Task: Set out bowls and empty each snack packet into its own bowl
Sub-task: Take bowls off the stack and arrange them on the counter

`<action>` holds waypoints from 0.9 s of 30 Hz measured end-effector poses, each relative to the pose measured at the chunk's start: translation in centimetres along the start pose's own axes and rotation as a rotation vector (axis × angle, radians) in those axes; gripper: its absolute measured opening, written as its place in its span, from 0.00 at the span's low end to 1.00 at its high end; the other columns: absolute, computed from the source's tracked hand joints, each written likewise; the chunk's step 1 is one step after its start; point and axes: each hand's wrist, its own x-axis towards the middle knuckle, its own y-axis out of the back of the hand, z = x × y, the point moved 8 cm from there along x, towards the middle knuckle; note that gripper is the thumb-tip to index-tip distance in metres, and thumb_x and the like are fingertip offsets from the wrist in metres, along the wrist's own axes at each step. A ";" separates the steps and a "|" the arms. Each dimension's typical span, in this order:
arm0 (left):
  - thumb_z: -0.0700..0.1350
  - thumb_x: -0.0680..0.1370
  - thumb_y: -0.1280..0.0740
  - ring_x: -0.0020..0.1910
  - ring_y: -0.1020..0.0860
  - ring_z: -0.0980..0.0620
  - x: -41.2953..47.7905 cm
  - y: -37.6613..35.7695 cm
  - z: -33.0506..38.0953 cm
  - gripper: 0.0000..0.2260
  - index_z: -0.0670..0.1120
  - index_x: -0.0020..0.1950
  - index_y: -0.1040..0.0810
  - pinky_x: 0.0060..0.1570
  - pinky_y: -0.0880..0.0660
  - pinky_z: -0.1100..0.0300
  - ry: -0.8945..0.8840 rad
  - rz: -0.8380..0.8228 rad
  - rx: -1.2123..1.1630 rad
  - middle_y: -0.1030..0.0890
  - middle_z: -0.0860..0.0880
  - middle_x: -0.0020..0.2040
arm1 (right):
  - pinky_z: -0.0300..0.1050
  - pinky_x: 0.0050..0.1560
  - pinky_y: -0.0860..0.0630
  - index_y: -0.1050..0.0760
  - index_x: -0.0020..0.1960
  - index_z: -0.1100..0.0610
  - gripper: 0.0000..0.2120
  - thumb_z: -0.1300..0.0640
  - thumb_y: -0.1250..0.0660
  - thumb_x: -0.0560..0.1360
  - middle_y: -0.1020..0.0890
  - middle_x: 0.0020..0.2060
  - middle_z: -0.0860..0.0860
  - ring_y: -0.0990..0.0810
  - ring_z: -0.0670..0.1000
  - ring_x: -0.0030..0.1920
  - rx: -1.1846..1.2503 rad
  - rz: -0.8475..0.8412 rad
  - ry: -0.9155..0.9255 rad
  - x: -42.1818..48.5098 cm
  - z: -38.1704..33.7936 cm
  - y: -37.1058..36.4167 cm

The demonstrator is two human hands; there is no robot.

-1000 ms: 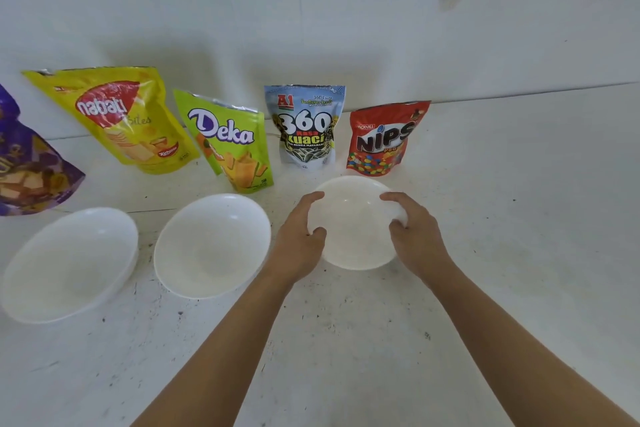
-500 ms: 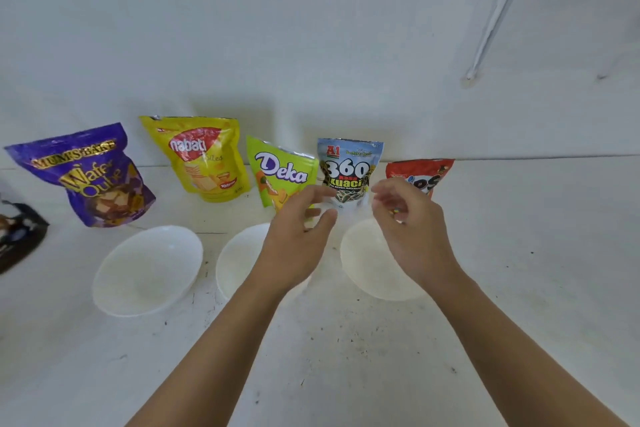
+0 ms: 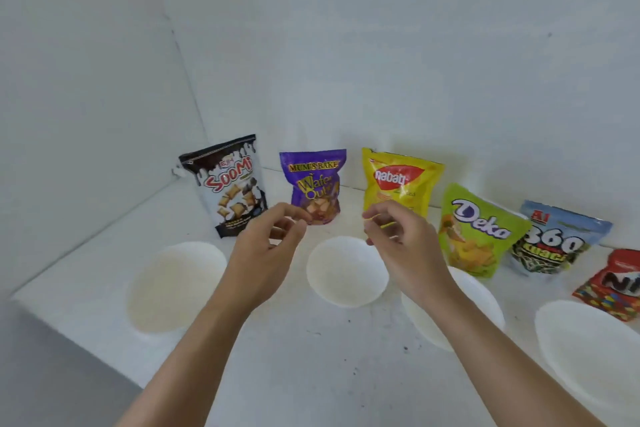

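Head view: left hand (image 3: 266, 253) and right hand (image 3: 401, 246) hover empty, fingers loosely curled, near the Wafer Qube packet (image 3: 313, 180) standing at twelve o'clock. The pouch is likely light and crinkly; pinch its top seal.

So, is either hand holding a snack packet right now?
No, the left hand and right hand both hover empty, fingers loosely curled round nothing.

The left hand (image 3: 266, 253) hovers just left of the small round white bowl (image 3: 346, 274), the right hand (image 3: 405, 253) just right of it; both hold nothing, fingers loosely curled, thumbs close to forefingers.
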 end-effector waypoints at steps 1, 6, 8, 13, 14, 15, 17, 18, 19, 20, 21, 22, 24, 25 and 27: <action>0.46 0.81 0.35 0.46 0.21 0.54 -0.2 2.2 -1.2 0.06 0.55 0.49 0.19 0.42 0.26 0.63 0.020 0.037 0.023 0.19 0.53 0.45 | 0.38 0.37 0.24 0.21 0.46 0.53 0.04 0.61 0.32 0.77 0.18 0.39 0.45 0.18 0.49 0.39 0.001 -0.036 0.014 0.3 -0.7 -2.3; 0.45 0.80 0.34 0.53 0.23 0.58 -1.4 11.9 -7.9 0.07 0.58 0.50 0.20 0.50 0.27 0.61 0.098 0.206 0.222 0.21 0.55 0.50 | 0.34 0.41 0.26 0.21 0.47 0.50 0.04 0.58 0.31 0.77 0.19 0.44 0.44 0.21 0.43 0.46 -0.016 -0.230 0.034 0.2 -2.4 -13.6; 0.47 0.79 0.33 0.62 0.27 0.53 -1.9 14.7 -11.4 0.08 0.60 0.54 0.21 0.60 0.28 0.54 0.180 0.231 0.333 0.24 0.55 0.57 | 0.35 0.48 0.28 0.22 0.50 0.47 0.04 0.55 0.32 0.77 0.21 0.50 0.45 0.24 0.42 0.51 -0.046 -0.325 -0.010 -0.2 -1.9 -17.8; 0.50 0.79 0.32 0.68 0.32 0.49 -3.0 16.9 -19.0 0.14 0.60 0.64 0.25 0.63 0.32 0.57 0.405 0.051 0.445 0.31 0.52 0.65 | 0.21 0.47 0.35 0.22 0.57 0.42 0.09 0.50 0.32 0.77 0.27 0.60 0.46 0.29 0.37 0.56 -0.015 -0.485 -0.132 -1.9 -0.6 -25.7; 0.49 0.79 0.32 0.65 0.30 0.51 -3.1 16.7 -19.9 0.14 0.59 0.65 0.26 0.57 0.32 0.63 0.417 0.014 0.394 0.31 0.53 0.66 | 0.21 0.47 0.35 0.23 0.59 0.42 0.11 0.49 0.31 0.77 0.28 0.61 0.46 0.29 0.39 0.58 -0.014 -0.498 -0.155 -2.3 -0.4 -26.9; 0.48 0.79 0.32 0.61 0.29 0.55 -3.1 16.6 -20.5 0.15 0.58 0.65 0.27 0.51 0.32 0.69 0.421 -0.005 0.354 0.31 0.54 0.67 | 0.22 0.46 0.35 0.24 0.61 0.43 0.13 0.50 0.31 0.77 0.29 0.62 0.45 0.29 0.41 0.59 -0.026 -0.504 -0.179 -2.7 0.0 -27.8; 0.45 0.78 0.31 0.56 0.28 0.58 -3.1 16.9 -21.5 0.18 0.57 0.66 0.28 0.45 0.32 0.74 0.411 0.000 0.361 0.29 0.57 0.67 | 0.22 0.45 0.35 0.27 0.65 0.46 0.17 0.54 0.32 0.78 0.29 0.64 0.45 0.29 0.43 0.62 -0.070 -0.480 -0.197 -3.2 0.6 -29.0; 0.44 0.76 0.30 0.54 0.28 0.57 -3.1 17.2 -21.9 0.20 0.57 0.67 0.28 0.45 0.29 0.71 0.413 0.005 0.394 0.28 0.59 0.66 | 0.22 0.46 0.36 0.28 0.67 0.47 0.19 0.58 0.33 0.78 0.29 0.65 0.45 0.29 0.44 0.64 -0.098 -0.457 -0.193 -3.3 1.0 -29.3; 0.44 0.75 0.29 0.53 0.26 0.56 -3.1 17.5 -22.2 0.23 0.59 0.67 0.29 0.47 0.25 0.65 0.423 0.000 0.437 0.28 0.61 0.65 | 0.22 0.47 0.36 0.28 0.67 0.48 0.21 0.63 0.34 0.77 0.29 0.66 0.45 0.29 0.45 0.65 -0.119 -0.437 -0.190 -3.3 1.3 -29.5; 0.44 0.73 0.28 0.53 0.26 0.55 -3.0 17.7 -22.4 0.25 0.60 0.67 0.29 0.49 0.24 0.60 0.441 -0.012 0.475 0.28 0.62 0.63 | 0.22 0.47 0.36 0.28 0.67 0.49 0.23 0.67 0.36 0.76 0.29 0.66 0.45 0.29 0.45 0.66 -0.132 -0.424 -0.194 -3.3 1.5 -29.6; 0.43 0.72 0.28 0.52 0.25 0.54 -2.9 17.9 -22.5 0.26 0.61 0.67 0.29 0.48 0.24 0.58 0.451 -0.027 0.498 0.28 0.63 0.61 | 0.22 0.48 0.36 0.28 0.67 0.49 0.25 0.70 0.37 0.75 0.29 0.66 0.44 0.30 0.44 0.66 -0.139 -0.416 -0.200 -3.3 1.7 -29.6; 0.42 0.71 0.29 0.51 0.25 0.53 -2.7 18.1 -22.6 0.27 0.61 0.67 0.29 0.47 0.25 0.58 0.450 -0.043 0.509 0.28 0.63 0.59 | 0.22 0.48 0.36 0.28 0.68 0.49 0.28 0.72 0.39 0.74 0.28 0.66 0.44 0.30 0.44 0.65 -0.145 -0.412 -0.201 -3.2 1.8 -29.7; 0.39 0.71 0.31 0.48 0.25 0.53 -2.2 18.0 -22.4 0.29 0.60 0.68 0.30 0.45 0.28 0.59 0.430 -0.070 0.521 0.28 0.62 0.58 | 0.25 0.51 0.34 0.28 0.69 0.51 0.30 0.74 0.42 0.73 0.28 0.67 0.45 0.30 0.44 0.64 -0.168 -0.406 -0.190 -3.1 1.7 -29.7; 0.37 0.71 0.32 0.48 0.26 0.53 -2.1 18.0 -22.3 0.29 0.60 0.68 0.30 0.46 0.29 0.60 0.420 -0.082 0.525 0.28 0.61 0.58 | 0.28 0.53 0.33 0.29 0.69 0.51 0.30 0.75 0.42 0.72 0.28 0.67 0.45 0.29 0.45 0.65 -0.184 -0.405 -0.184 -3.1 1.7 -29.8; 0.36 0.71 0.33 0.49 0.28 0.53 -1.9 18.0 -22.1 0.30 0.59 0.69 0.31 0.49 0.32 0.60 0.402 -0.097 0.528 0.28 0.61 0.59 | 0.32 0.56 0.34 0.29 0.70 0.52 0.31 0.75 0.43 0.72 0.28 0.67 0.45 0.29 0.46 0.66 -0.201 -0.416 -0.184 -3.1 1.6 -30.0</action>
